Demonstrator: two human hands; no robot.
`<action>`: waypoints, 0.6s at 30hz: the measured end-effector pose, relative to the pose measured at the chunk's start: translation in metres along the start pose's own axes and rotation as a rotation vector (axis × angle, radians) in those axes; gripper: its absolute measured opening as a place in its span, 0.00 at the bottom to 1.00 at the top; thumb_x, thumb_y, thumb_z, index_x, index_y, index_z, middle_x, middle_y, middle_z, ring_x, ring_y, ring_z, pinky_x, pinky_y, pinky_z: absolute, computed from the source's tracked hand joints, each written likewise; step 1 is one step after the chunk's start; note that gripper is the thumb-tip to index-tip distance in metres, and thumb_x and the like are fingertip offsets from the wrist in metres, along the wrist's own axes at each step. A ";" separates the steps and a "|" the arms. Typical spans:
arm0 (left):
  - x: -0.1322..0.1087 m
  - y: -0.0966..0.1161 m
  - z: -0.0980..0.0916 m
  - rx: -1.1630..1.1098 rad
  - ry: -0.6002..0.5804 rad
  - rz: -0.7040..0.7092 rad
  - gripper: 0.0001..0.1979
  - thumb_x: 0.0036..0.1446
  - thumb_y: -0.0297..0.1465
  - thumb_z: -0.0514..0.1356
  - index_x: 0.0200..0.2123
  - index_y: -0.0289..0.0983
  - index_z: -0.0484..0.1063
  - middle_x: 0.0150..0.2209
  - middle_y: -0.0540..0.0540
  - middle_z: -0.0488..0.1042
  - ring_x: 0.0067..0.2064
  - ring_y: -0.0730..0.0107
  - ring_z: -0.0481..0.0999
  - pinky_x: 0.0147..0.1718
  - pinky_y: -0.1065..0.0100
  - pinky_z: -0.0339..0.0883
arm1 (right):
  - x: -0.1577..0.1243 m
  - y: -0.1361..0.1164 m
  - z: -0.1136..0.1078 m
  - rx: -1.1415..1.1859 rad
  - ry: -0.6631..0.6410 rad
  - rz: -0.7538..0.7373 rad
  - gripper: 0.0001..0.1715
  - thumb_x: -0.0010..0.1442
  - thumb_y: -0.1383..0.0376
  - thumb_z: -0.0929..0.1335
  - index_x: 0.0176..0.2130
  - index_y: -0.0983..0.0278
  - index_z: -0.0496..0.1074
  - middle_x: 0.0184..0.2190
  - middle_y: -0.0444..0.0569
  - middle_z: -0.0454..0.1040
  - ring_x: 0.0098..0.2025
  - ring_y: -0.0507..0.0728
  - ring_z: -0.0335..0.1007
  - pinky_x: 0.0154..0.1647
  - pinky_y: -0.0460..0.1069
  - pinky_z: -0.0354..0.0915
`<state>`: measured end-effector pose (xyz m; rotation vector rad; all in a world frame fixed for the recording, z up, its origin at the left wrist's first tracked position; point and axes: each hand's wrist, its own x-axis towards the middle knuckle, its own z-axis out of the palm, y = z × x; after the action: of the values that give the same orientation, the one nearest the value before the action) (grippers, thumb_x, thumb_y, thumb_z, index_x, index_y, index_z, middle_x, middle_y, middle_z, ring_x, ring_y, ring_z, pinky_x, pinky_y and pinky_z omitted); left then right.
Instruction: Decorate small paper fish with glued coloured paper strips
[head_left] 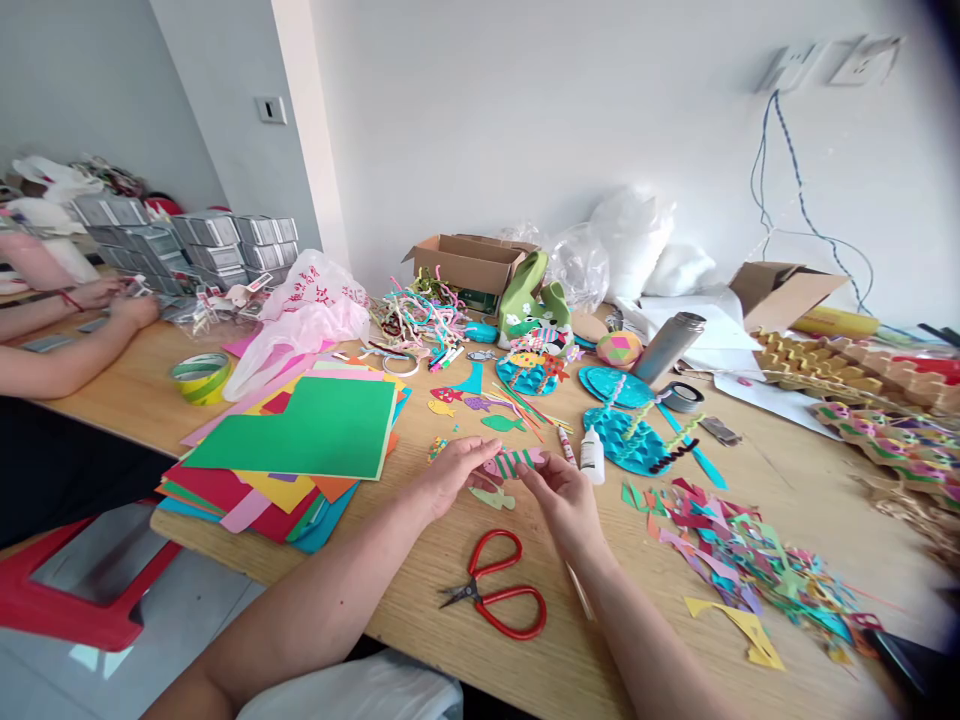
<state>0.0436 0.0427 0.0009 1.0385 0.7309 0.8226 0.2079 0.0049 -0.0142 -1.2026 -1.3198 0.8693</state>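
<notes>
Between my two hands is a pink paper fish with green stripes, held above the table. The fingers of my left hand pinch its head end, and my right hand grips the tail end. Just beneath lies a pale green paper fish, partly covered by my left hand. Red-handled scissors rest on the wood nearer to me, blades pointing left. A white glue bottle and a marker are beyond my right hand. Several cut fish, among them a green fish, lie further back.
Coloured paper sheets are stacked at left beside yellow tape. Paper scraps spread at right. Blue discs, a metal flask and pipe cleaners stand behind. A co-worker's hands are at far left.
</notes>
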 end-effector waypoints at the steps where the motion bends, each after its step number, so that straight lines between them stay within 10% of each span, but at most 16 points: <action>1: 0.000 -0.001 0.000 0.006 -0.003 -0.009 0.24 0.44 0.48 0.67 0.32 0.32 0.74 0.31 0.43 0.75 0.32 0.69 0.74 0.31 0.68 0.66 | 0.000 0.000 0.001 0.035 -0.003 0.021 0.17 0.52 0.52 0.72 0.30 0.64 0.74 0.28 0.48 0.76 0.31 0.56 0.68 0.34 0.50 0.63; 18: 0.006 -0.002 -0.011 -0.021 0.131 -0.017 0.13 0.36 0.32 0.68 0.27 0.31 0.74 0.26 0.48 0.74 0.28 0.73 0.73 0.33 0.69 0.66 | 0.003 0.006 -0.002 0.267 0.104 0.217 0.17 0.51 0.50 0.72 0.31 0.62 0.78 0.28 0.48 0.75 0.31 0.54 0.67 0.34 0.50 0.63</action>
<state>0.0374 0.0520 -0.0057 0.9654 0.8392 0.8874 0.2114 0.0090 -0.0195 -1.1749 -0.9672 1.0865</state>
